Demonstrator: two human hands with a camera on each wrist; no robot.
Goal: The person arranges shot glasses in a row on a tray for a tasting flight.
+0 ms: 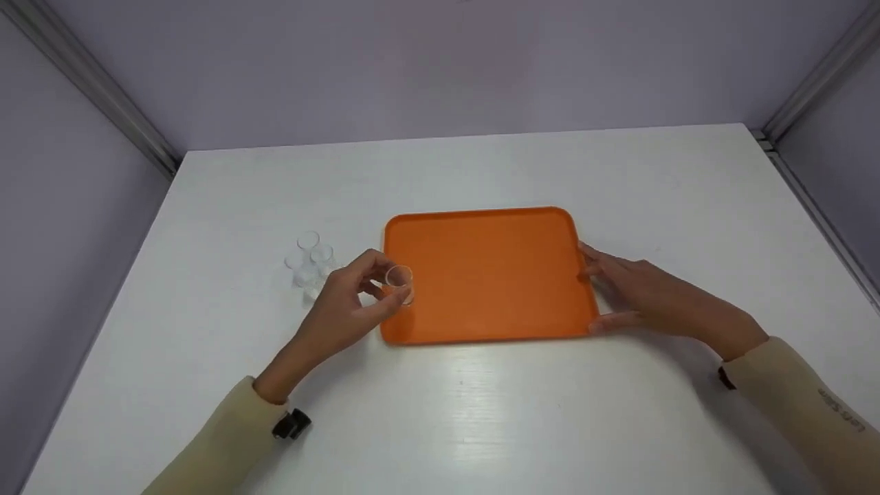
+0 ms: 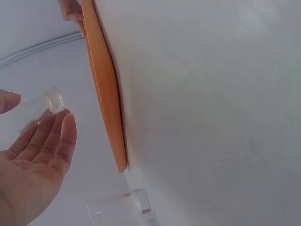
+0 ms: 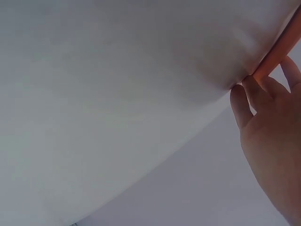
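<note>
My left hand (image 1: 347, 302) pinched one small clear cup (image 1: 399, 280) over the orange tray's (image 1: 488, 275) left edge; my right hand (image 1: 636, 292) steadied the opposite rim, fingers straight. Roughly four cups (image 1: 309, 265) waited, hard to count; none sat inside.

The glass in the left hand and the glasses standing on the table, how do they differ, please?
The held glass is single and pinched by the left hand at the orange tray's left edge; the table glasses stand clustered, untouched, left of the tray. All are small and clear.
</note>
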